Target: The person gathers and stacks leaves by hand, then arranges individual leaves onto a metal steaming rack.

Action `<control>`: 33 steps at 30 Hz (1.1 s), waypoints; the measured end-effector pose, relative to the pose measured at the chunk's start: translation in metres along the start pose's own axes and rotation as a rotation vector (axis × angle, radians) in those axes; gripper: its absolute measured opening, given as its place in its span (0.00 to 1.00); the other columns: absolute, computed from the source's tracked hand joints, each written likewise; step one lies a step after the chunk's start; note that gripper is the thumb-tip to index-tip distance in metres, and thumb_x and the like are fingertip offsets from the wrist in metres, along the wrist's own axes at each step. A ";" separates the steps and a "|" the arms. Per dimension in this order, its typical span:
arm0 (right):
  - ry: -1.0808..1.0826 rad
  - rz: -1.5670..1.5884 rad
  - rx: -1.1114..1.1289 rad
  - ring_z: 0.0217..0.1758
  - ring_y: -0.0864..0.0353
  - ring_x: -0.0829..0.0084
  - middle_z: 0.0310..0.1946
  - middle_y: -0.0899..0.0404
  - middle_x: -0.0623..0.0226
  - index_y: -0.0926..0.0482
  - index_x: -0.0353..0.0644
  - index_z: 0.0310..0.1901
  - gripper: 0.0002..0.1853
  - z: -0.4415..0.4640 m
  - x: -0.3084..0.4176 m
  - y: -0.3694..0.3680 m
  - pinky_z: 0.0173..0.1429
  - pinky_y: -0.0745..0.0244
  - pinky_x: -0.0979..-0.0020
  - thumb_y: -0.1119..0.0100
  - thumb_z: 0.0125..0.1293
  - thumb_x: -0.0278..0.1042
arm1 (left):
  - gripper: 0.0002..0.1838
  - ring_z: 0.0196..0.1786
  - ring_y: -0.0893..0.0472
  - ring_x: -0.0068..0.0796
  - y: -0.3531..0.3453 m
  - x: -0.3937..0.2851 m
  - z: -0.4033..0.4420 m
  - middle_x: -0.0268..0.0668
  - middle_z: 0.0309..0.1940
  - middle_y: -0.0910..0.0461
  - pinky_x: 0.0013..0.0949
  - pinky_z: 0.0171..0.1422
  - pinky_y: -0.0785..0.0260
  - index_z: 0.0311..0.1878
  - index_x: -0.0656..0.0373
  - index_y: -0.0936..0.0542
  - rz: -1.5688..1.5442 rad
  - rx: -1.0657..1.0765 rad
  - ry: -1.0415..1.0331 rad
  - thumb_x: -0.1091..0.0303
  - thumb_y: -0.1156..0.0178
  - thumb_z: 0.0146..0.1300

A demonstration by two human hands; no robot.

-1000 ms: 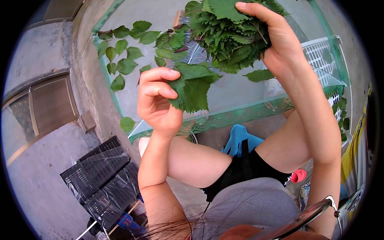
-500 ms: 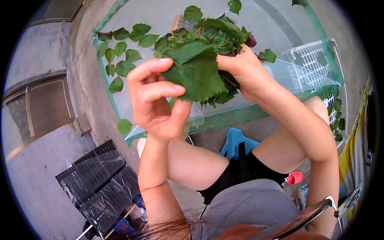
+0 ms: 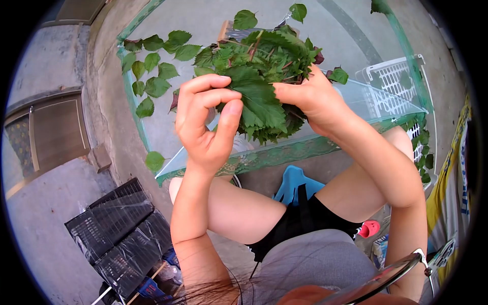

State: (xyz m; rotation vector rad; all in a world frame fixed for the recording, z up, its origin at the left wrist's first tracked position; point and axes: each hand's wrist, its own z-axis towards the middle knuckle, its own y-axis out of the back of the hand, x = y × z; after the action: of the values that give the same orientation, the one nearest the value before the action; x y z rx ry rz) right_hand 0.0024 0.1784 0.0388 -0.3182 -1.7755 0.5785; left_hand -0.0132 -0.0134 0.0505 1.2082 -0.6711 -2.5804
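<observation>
A thick bundle of green leaves (image 3: 267,53) is held up by the right hand (image 3: 320,96) over the middle of a pale sheet (image 3: 198,20) edged with green trim (image 3: 305,149). The bundle is gripped at its right side, with the right thumb laid across its near face and the other fingers largely hidden. A broad leaf (image 3: 260,104) on that near face is met at its left edge by the left hand (image 3: 206,122), whose thumb and first two fingertips are drawn narrowly together; whether the leaf is firmly pinched cannot be told. Loose leaves (image 3: 157,87) are scattered across the left of the sheet, and a white perforated basket (image 3: 420,76) is seen at right. Black panels (image 3: 122,231) are grouped at the near left, and a blue plastic object (image 3: 296,184) is glimpsed between the legs.
</observation>
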 end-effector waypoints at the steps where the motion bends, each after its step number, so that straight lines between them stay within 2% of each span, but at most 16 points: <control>1: 0.022 -0.005 0.006 0.47 0.23 0.76 0.46 0.21 0.66 0.27 0.36 0.54 0.22 -0.001 0.000 -0.001 0.53 0.27 0.71 0.37 0.56 0.29 | 0.10 0.46 0.26 0.34 -0.002 0.001 -0.002 0.42 0.46 0.25 0.32 0.47 0.32 0.37 0.60 0.19 0.031 0.005 0.016 0.73 0.32 0.50; 4: 0.101 -0.016 -0.030 0.41 0.21 0.77 0.42 0.20 0.67 0.25 0.35 0.49 0.19 0.000 -0.003 -0.003 0.47 0.24 0.74 0.37 0.54 0.23 | 0.15 0.50 0.27 0.34 -0.008 -0.004 0.001 0.41 0.48 0.27 0.31 0.48 0.32 0.42 0.59 0.20 0.169 -0.061 -0.037 0.74 0.31 0.48; 5: 0.101 -0.019 -0.032 0.41 0.21 0.77 0.42 0.20 0.67 0.25 0.35 0.49 0.19 -0.001 -0.001 -0.002 0.47 0.24 0.74 0.37 0.54 0.23 | 0.27 0.54 0.29 0.35 -0.008 -0.009 -0.001 0.41 0.52 0.31 0.34 0.53 0.33 0.54 0.57 0.25 0.193 -0.048 0.055 0.71 0.30 0.48; 6: 0.058 -0.022 -0.021 0.42 0.22 0.78 0.42 0.20 0.67 0.25 0.35 0.49 0.19 -0.002 0.003 -0.003 0.47 0.25 0.74 0.37 0.55 0.24 | 0.27 0.54 0.29 0.35 -0.009 -0.009 -0.002 0.41 0.52 0.31 0.34 0.53 0.33 0.54 0.57 0.25 0.189 -0.049 0.054 0.71 0.30 0.48; 8: 0.031 -0.030 -0.004 0.42 0.22 0.78 0.42 0.20 0.68 0.25 0.35 0.49 0.18 -0.002 0.007 -0.002 0.48 0.25 0.74 0.37 0.56 0.26 | 0.39 0.59 0.31 0.37 -0.013 -0.005 -0.004 0.42 0.58 0.36 0.38 0.60 0.36 0.64 0.57 0.35 -0.043 -0.122 0.258 0.69 0.29 0.48; 9: 0.043 0.001 0.008 0.44 0.23 0.78 0.42 0.20 0.68 0.25 0.36 0.50 0.18 -0.003 0.007 -0.003 0.48 0.26 0.74 0.37 0.57 0.27 | 0.46 0.63 0.34 0.39 -0.010 -0.003 -0.004 0.42 0.63 0.40 0.41 0.66 0.40 0.69 0.59 0.44 -0.210 -0.045 0.380 0.66 0.29 0.49; 11: 0.031 0.047 0.052 0.48 0.25 0.78 0.46 0.22 0.68 0.25 0.37 0.52 0.20 -0.005 0.012 -0.006 0.52 0.28 0.73 0.37 0.59 0.35 | 0.46 0.65 0.35 0.38 -0.006 -0.007 -0.001 0.43 0.65 0.42 0.39 0.67 0.41 0.71 0.61 0.47 -0.487 0.030 0.597 0.67 0.32 0.52; 12: 0.039 0.042 0.073 0.48 0.25 0.78 0.46 0.22 0.68 0.25 0.37 0.52 0.20 -0.006 0.017 -0.007 0.52 0.28 0.73 0.37 0.59 0.35 | 0.45 0.65 0.35 0.37 -0.006 -0.006 -0.001 0.44 0.65 0.42 0.37 0.67 0.41 0.71 0.62 0.48 -0.648 0.056 0.677 0.67 0.33 0.54; 15: 0.025 -0.027 0.105 0.52 0.25 0.74 0.50 0.23 0.65 0.27 0.37 0.55 0.29 -0.008 0.021 -0.007 0.57 0.31 0.70 0.33 0.56 0.45 | 0.41 0.62 0.31 0.33 -0.010 -0.009 -0.001 0.45 0.61 0.35 0.35 0.66 0.39 0.71 0.62 0.47 -0.857 0.086 0.743 0.68 0.36 0.58; 16: 0.039 -0.059 0.117 0.52 0.24 0.74 0.49 0.22 0.64 0.28 0.36 0.57 0.31 -0.010 0.023 -0.006 0.57 0.30 0.70 0.30 0.54 0.42 | 0.41 0.61 0.31 0.32 -0.012 -0.008 -0.002 0.44 0.59 0.32 0.35 0.66 0.39 0.71 0.63 0.47 -0.868 0.090 0.734 0.69 0.36 0.58; 22: -0.049 -0.135 -0.006 0.50 0.22 0.72 0.47 0.21 0.64 0.27 0.37 0.54 0.27 -0.014 0.022 -0.010 0.55 0.27 0.69 0.29 0.52 0.31 | 0.40 0.61 0.30 0.32 -0.022 -0.008 -0.010 0.47 0.59 0.32 0.34 0.65 0.38 0.68 0.65 0.45 -0.773 0.049 0.656 0.67 0.34 0.58; 25: -0.138 -0.076 -0.079 0.50 0.22 0.70 0.47 0.21 0.62 0.27 0.37 0.54 0.27 -0.015 0.027 -0.013 0.57 0.27 0.67 0.32 0.51 0.27 | 0.40 0.61 0.30 0.36 -0.024 -0.003 -0.013 0.49 0.59 0.32 0.37 0.66 0.40 0.68 0.66 0.44 -0.647 0.044 0.570 0.59 0.35 0.59; 27: -0.168 -0.026 -0.094 0.50 0.21 0.70 0.47 0.21 0.62 0.27 0.37 0.55 0.27 -0.016 0.028 -0.012 0.57 0.27 0.67 0.32 0.50 0.27 | 0.40 0.61 0.30 0.41 -0.021 -0.001 -0.011 0.52 0.59 0.32 0.40 0.65 0.40 0.68 0.66 0.43 -0.532 0.064 0.454 0.49 0.41 0.62; 29: -0.189 0.020 -0.168 0.49 0.20 0.65 0.47 0.20 0.59 0.27 0.34 0.55 0.29 -0.017 0.030 -0.013 0.59 0.28 0.65 0.33 0.50 0.32 | 0.40 0.58 0.28 0.40 -0.014 -0.007 -0.008 0.52 0.58 0.31 0.39 0.63 0.38 0.68 0.66 0.43 -0.494 0.045 0.444 0.48 0.43 0.63; 32: -0.174 0.151 -0.168 0.46 0.19 0.66 0.45 0.19 0.58 0.24 0.34 0.50 0.23 -0.009 0.034 0.013 0.56 0.25 0.65 0.33 0.52 0.33 | 0.36 0.56 0.27 0.32 0.004 -0.017 -0.001 0.46 0.59 0.31 0.33 0.55 0.31 0.69 0.64 0.43 -0.432 0.051 0.495 0.46 0.54 0.67; 33: -0.139 0.159 -0.143 0.44 0.18 0.64 0.43 0.19 0.56 0.23 0.33 0.47 0.21 -0.007 0.041 0.022 0.54 0.22 0.64 0.33 0.53 0.34 | 0.36 0.52 0.25 0.30 0.006 -0.010 -0.003 0.46 0.58 0.30 0.32 0.50 0.29 0.69 0.64 0.43 -0.404 -0.003 0.460 0.47 0.53 0.67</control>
State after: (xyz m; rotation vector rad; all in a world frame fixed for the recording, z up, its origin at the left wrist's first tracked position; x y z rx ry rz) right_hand -0.0044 0.2184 0.0621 -0.5323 -1.9420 0.5987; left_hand -0.0046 -0.0157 0.0587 2.0205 -0.3506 -2.4327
